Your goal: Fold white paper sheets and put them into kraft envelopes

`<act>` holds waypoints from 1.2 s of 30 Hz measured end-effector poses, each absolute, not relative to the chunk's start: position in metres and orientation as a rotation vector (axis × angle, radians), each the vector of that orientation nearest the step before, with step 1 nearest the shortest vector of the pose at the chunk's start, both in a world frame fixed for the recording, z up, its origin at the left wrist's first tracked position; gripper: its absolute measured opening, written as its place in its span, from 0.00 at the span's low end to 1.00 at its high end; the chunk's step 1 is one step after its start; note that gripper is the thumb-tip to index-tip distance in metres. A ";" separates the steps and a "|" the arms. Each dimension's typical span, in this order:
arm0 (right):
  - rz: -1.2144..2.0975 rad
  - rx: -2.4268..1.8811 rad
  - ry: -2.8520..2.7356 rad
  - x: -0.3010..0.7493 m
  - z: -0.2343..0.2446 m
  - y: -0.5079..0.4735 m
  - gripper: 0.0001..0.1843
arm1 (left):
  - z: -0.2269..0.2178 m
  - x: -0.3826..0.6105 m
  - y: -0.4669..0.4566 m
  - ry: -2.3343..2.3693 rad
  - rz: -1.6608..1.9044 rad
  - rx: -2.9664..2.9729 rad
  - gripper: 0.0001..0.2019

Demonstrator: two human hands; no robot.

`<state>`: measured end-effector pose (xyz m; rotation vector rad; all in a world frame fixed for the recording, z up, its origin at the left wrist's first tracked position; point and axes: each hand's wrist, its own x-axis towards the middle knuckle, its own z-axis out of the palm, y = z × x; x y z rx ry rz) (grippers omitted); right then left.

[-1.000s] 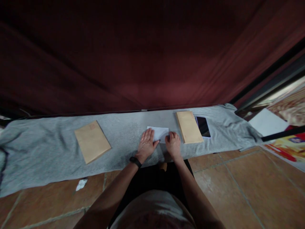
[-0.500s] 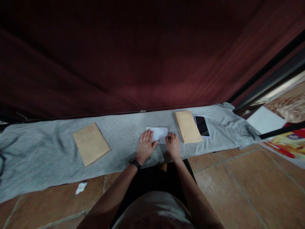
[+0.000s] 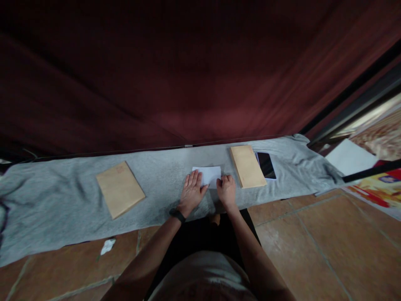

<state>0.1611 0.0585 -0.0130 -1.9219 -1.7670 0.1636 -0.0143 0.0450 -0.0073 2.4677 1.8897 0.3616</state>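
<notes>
A folded white paper (image 3: 211,174) lies on the grey cloth (image 3: 62,209) in front of me. My left hand (image 3: 191,191) rests flat on the paper's left part, fingers stretched out. A black band sits on that wrist. My right hand (image 3: 226,190) has its fingers curled and pressed on the paper's near right edge. Most of the sheet's near side is hidden under both hands.
A tan envelope (image 3: 120,189) lies on the cloth to the left and another tan envelope (image 3: 248,166) to the right, with a dark phone (image 3: 266,164) beside it. A paper scrap (image 3: 107,246) is on the tiled floor. A dark red curtain (image 3: 188,75) hangs behind.
Both hands stay on the white paper; the right hand's fingers have shifted slightly along its edge. The view has moved a little.
</notes>
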 end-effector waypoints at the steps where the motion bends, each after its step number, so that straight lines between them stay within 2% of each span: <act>1: 0.167 -1.929 -1.760 0.160 -0.013 0.058 0.12 | -0.007 -0.013 0.045 1.883 0.359 2.463 0.33; 12: 0.150 -1.934 -1.742 0.157 -0.009 0.052 0.12 | -0.008 0.024 0.053 1.635 0.326 2.554 0.28; 36: 0.152 -1.879 -1.751 0.162 -0.012 0.051 0.12 | -0.010 -0.003 0.047 1.890 0.348 2.408 0.32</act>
